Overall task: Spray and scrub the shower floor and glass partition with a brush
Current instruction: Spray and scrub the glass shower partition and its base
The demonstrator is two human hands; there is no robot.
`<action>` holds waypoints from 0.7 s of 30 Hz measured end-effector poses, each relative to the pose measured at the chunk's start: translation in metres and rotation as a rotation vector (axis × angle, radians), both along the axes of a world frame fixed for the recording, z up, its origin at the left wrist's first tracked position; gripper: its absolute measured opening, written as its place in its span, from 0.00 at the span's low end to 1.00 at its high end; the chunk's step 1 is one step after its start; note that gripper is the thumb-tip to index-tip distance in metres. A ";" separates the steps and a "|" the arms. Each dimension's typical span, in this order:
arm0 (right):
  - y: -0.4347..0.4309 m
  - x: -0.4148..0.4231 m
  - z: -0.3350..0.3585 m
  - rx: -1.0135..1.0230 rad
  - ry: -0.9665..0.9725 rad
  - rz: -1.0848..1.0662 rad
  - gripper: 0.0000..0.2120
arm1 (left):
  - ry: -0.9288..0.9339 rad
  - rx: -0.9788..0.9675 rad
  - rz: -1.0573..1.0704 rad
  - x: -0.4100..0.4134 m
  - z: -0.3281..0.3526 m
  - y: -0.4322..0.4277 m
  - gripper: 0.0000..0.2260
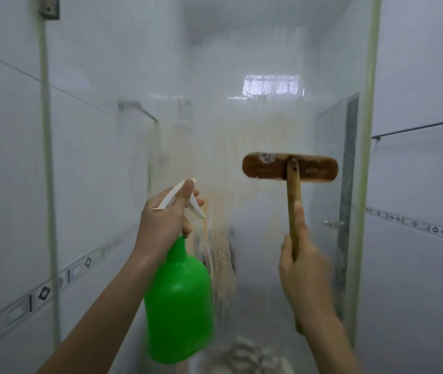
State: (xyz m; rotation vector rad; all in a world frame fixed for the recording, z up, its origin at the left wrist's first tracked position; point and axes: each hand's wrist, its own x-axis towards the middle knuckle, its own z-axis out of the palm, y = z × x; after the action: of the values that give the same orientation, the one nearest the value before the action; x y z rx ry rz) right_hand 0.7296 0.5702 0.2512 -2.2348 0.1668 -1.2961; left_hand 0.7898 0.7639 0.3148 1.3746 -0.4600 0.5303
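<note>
The glass partition [242,63] fills the view straight ahead, fogged and streaked with yellowish suds down its middle. My left hand [165,220] grips the neck of a green spray bottle [178,298], with the white nozzle and trigger aimed at the glass. My right hand [302,263] holds the wooden handle of a scrub brush [290,167]. The brush's brown wooden head lies flat against the glass at mid height, right of the streaks. The shower floor is not in view.
White tiled walls [7,157] with a patterned border strip run along both sides. The glass's right edge [371,130] has a pale frame, with a metal rail [420,128] beyond it. A bracket [49,8] fixes the glass top left. A whitish bundle [244,354] shows blurred at the bottom.
</note>
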 end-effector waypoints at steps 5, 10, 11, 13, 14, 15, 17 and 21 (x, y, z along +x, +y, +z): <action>-0.008 0.020 0.080 -0.025 -0.141 0.058 0.29 | -0.026 0.060 0.071 0.005 -0.018 0.009 0.11; 0.030 -0.002 -0.032 -0.071 0.077 0.084 0.33 | 0.018 0.082 0.132 0.020 -0.054 0.026 0.19; 0.035 0.004 -0.029 -0.111 0.065 0.073 0.33 | 0.050 0.063 0.112 0.024 -0.062 0.029 0.18; 0.044 0.021 0.006 -0.170 0.024 0.047 0.32 | 0.085 0.077 0.126 0.030 -0.074 0.034 0.18; 0.049 0.028 0.028 -0.177 0.010 0.069 0.31 | 0.096 0.082 0.140 0.031 -0.078 0.036 0.19; 0.053 0.033 0.044 -0.185 -0.010 0.086 0.31 | 0.103 0.083 0.155 0.031 -0.082 0.037 0.21; 0.061 0.036 0.045 -0.170 -0.022 0.095 0.31 | 0.108 0.077 0.177 0.028 -0.088 0.038 0.23; 0.072 0.015 -0.027 -0.124 0.075 0.111 0.34 | 0.092 0.093 0.136 0.025 -0.106 0.043 0.23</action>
State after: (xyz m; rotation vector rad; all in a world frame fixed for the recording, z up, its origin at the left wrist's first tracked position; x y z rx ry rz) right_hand 0.7447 0.6421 0.2239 -2.3624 -0.0107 -1.1944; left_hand 0.8145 0.8069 0.2091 1.5203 -0.3211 0.5590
